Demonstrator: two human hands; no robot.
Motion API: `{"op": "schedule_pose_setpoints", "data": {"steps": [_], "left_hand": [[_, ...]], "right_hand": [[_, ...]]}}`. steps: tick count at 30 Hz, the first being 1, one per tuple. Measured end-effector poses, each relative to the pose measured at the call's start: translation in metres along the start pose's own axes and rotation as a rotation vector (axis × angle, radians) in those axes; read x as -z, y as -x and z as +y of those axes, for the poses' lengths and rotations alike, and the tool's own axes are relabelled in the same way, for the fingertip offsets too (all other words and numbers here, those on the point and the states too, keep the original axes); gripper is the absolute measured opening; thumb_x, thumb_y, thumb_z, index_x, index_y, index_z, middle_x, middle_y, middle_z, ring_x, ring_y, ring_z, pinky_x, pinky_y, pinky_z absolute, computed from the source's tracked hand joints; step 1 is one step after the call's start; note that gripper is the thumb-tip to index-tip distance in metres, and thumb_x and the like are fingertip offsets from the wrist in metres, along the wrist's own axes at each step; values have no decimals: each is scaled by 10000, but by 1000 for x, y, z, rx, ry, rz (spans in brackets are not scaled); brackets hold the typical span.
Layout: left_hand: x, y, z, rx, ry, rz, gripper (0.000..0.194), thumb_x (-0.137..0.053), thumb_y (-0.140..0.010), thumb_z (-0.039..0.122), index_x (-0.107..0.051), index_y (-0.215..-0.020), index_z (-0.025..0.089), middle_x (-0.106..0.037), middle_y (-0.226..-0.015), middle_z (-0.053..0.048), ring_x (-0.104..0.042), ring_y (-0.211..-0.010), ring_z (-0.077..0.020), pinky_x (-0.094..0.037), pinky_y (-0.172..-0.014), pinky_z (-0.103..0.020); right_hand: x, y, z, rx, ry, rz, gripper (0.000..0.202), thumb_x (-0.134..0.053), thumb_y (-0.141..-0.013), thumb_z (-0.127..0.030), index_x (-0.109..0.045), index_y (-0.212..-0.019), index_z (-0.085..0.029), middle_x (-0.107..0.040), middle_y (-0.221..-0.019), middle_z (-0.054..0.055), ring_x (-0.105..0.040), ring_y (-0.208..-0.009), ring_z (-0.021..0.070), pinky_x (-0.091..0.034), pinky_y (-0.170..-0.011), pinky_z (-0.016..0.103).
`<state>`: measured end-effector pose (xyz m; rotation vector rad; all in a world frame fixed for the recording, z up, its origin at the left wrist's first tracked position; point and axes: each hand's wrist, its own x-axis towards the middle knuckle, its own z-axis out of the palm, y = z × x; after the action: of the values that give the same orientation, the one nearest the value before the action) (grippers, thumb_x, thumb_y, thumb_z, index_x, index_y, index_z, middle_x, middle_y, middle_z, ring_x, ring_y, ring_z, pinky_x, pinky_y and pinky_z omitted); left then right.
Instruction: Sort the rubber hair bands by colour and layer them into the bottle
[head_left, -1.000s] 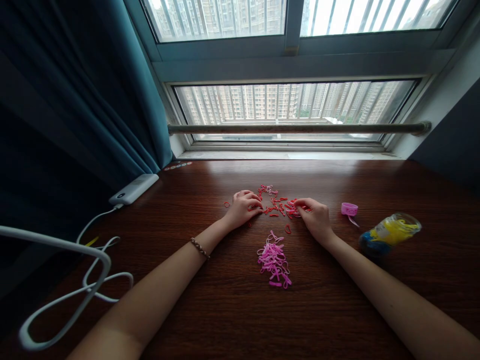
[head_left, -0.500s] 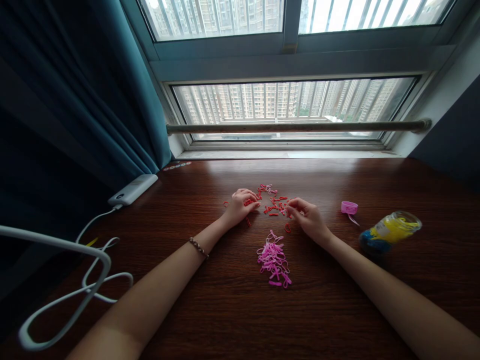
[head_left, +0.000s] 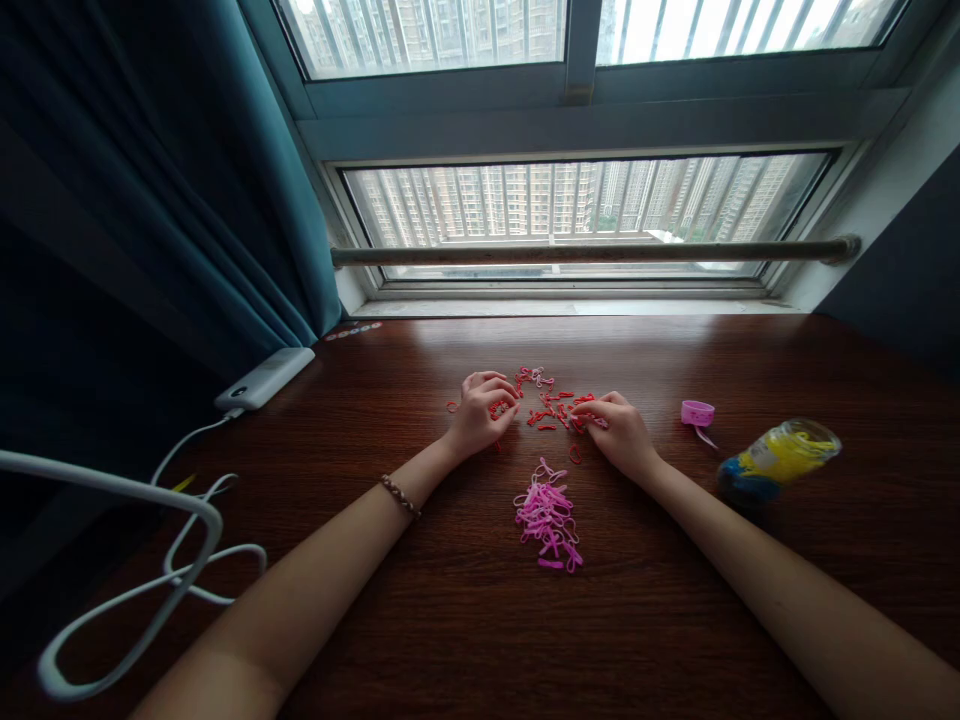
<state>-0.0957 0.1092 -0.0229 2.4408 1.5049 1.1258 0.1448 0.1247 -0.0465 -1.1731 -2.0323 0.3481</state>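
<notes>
Small red rubber bands (head_left: 559, 408) lie scattered over the middle of the wooden table, with a few pale pink ones at the far end. At their left side, my left hand (head_left: 484, 412) rests with curved fingers arched over several red bands, which show between thumb and fingers. My right hand (head_left: 616, 430) is at the right side of the scatter, thumb and forefinger pinched together among the bands. What sits between those fingertips is too small to make out. Nearer to me, between my forearms, is a loose pile of pink rubber bands (head_left: 549, 515).
A clear jar (head_left: 784, 460) with yellow and blue contents lies tilted at the right, beside a pink ring-shaped item (head_left: 697, 413) with a tail. On the left are a white power bank (head_left: 266, 380) and its looping white cable (head_left: 210, 520). A window with a rail (head_left: 600, 254) backs the table.
My right hand has shifted slightly, its fingers now lower and flatter over the red bands. The left hand stays almost in place, its fingers a little more raised.
</notes>
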Motion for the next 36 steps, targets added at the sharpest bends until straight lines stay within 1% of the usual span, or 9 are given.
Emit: {"op": "schedule_pose_setpoints", "data": {"steps": [4,11,16,20,25,28,30,33,36], "left_hand": [[0,5,22,-144,53,-55,93,-551,-758,202,-597,-679,189,-648,-859,-16,-481,-1027,-206,-247,-983,-443],[-2,14,45,-448,151,-302,66,-551,-729,185,-607,-724,220,-646,-887,1,-473,-1051,-206,-236,-996,-435],[-5,12,36,-360,114,-184,76,-528,-765,180,-600,-746,196,-643,-845,-21,-502,-998,-195,-282,-977,-421],[-12,9,26,-282,103,-78,75,-530,-794,209,-602,-796,185,-644,-857,-40,-520,-971,-197,-342,-935,-411],[-15,7,25,-173,179,-19,252,-626,-739,338,-584,-920,168,-630,-928,-71,-546,-938,-194,-416,-859,-360],[-14,7,26,-126,229,-13,227,-624,-741,347,-582,-873,168,-639,-837,-42,-577,-820,-163,-441,-795,-319],[-14,7,26,-119,237,-18,162,-591,-772,325,-591,-800,165,-643,-770,-31,-581,-742,-147,-447,-744,-296],[-14,8,24,-141,252,-33,162,-567,-793,305,-607,-738,158,-646,-719,-37,-576,-694,-141,-447,-698,-277],[-14,8,22,-170,276,-43,171,-552,-805,302,-631,-762,156,-647,-701,-43,-574,-679,-138,-446,-683,-268]], "right_hand": [[0,1,-3,87,36,-44,241,-516,-729,-114,-709,-782,-249,-690,-815,10,-533,-778,183,-449,-737,310],[-1,-1,-1,126,27,-73,334,-462,-716,-59,-713,-817,-255,-696,-878,-12,-545,-827,186,-446,-783,328],[1,-4,1,38,-137,16,358,-425,-706,-55,-711,-833,-229,-694,-880,18,-586,-860,181,-446,-825,335],[5,-4,-5,-89,-437,30,346,-425,-701,-90,-705,-852,-225,-687,-925,18,-600,-909,177,-440,-857,329],[3,0,-27,-244,-922,-136,333,-473,-691,-134,-678,-947,-192,-674,-986,42,-581,-979,195,-422,-878,340],[0,4,-40,-273,-1045,-274,324,-504,-686,-158,-674,-961,-182,-659,-1029,59,-564,-1010,206,-421,-867,337],[-2,5,-44,-289,-1058,-306,323,-506,-681,-164,-676,-954,-179,-665,-1007,63,-578,-980,204,-436,-828,323],[-2,3,-38,-330,-982,-177,296,-484,-678,-169,-688,-893,-166,-687,-897,63,-618,-845,177,-455,-741,286],[3,-2,-22,-416,-699,56,284,-443,-683,-186,-691,-815,-149,-683,-761,60,-615,-673,157,-448,-615,259]]}}
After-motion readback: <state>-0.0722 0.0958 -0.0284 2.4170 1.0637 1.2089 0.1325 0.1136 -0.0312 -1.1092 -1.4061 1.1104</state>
